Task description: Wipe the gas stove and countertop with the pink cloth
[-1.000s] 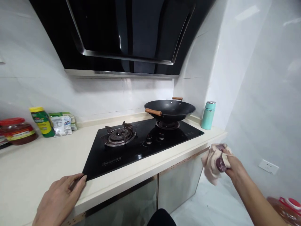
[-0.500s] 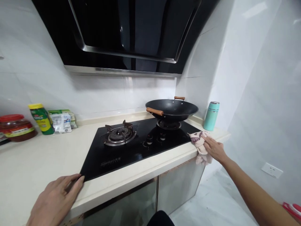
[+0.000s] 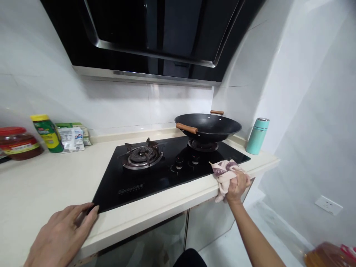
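Observation:
My right hand [image 3: 238,184] is closed on a pale pink cloth [image 3: 224,174] with purple patches. The cloth lies over the front right edge of the black gas cooktop [image 3: 155,182], and part of it hangs over the counter edge. At the cooktop's front left corner rests my left hand [image 3: 62,231], holding nothing, with thumb and fingers apart and their tips touching the corner. A black wok [image 3: 208,124] with two wooden handles sits on the right burner. The left burner [image 3: 142,155] is bare, and two knobs [image 3: 179,162] stand between the burners.
A turquoise flask [image 3: 257,137] stands at the counter's right end. Along the left wall are a red-lidded jar [image 3: 20,144], a green bottle with a yellow cap [image 3: 47,133] and some packets [image 3: 72,139]. A black range hood [image 3: 155,40] overhangs the cooktop.
My right hand has moved left along the cooktop's front edge with the cloth, from the right corner toward the knobs. The left hand stays at its corner. The view has shifted slightly.

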Demonstrator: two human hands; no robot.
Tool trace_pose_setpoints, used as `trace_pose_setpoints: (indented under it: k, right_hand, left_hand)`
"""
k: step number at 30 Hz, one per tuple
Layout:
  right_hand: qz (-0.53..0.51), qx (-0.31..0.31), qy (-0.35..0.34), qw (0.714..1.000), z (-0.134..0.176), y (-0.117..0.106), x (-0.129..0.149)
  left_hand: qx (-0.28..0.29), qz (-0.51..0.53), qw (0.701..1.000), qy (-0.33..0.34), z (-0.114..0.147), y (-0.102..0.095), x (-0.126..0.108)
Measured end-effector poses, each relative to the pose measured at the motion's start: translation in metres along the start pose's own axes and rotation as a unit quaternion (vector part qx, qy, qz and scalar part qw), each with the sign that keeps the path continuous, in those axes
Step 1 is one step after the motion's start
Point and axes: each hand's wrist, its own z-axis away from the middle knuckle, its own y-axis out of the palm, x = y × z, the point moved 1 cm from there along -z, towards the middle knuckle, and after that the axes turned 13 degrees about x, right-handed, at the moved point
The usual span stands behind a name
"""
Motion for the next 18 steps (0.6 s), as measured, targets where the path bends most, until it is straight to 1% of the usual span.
trace_pose_setpoints:
  k: [3,5,7,9,11,13,15,18]
  right_hand:
    - [-0.044,-0.022,-0.023,0.999,0.024,0.002,0.063]
    - [-0.062,-0.014,-0.03,0.998,0.036,0.001,0.102]
    - [-0.082,0.019,-0.052,0.995,0.045,-0.002,0.13]
    - [-0.097,0.067,-0.097,0.988,0.049,-0.004,0.143]
    - [-0.103,0.102,-0.157,0.977,0.048,-0.005,0.139]
    - [-0.099,0.111,-0.207,0.967,0.043,-0.005,0.118]
    - [-0.085,0.102,-0.232,0.964,0.033,-0.005,0.082]
    - [-0.043,0.081,-0.218,0.972,0.01,-0.005,0.009]
  left_hand:
    - [0.004,0.007,1.0,-0.008,0.002,-0.003,-0.002]
    - [0.008,0.009,1.0,-0.01,0.002,-0.004,-0.002]
    - [0.013,0.01,1.0,-0.01,0.002,-0.003,0.001]
    - [0.011,0.006,1.0,-0.014,0.002,-0.002,0.004]
    - [0.004,0.001,1.0,-0.018,0.002,-0.001,0.007]
    - [0.0,-0.003,1.0,-0.024,0.003,-0.001,0.008]
    - [-0.002,-0.003,1.0,-0.026,0.004,-0.002,0.006]
    - [-0.01,0.0,1.0,-0.024,0.007,-0.006,0.0]
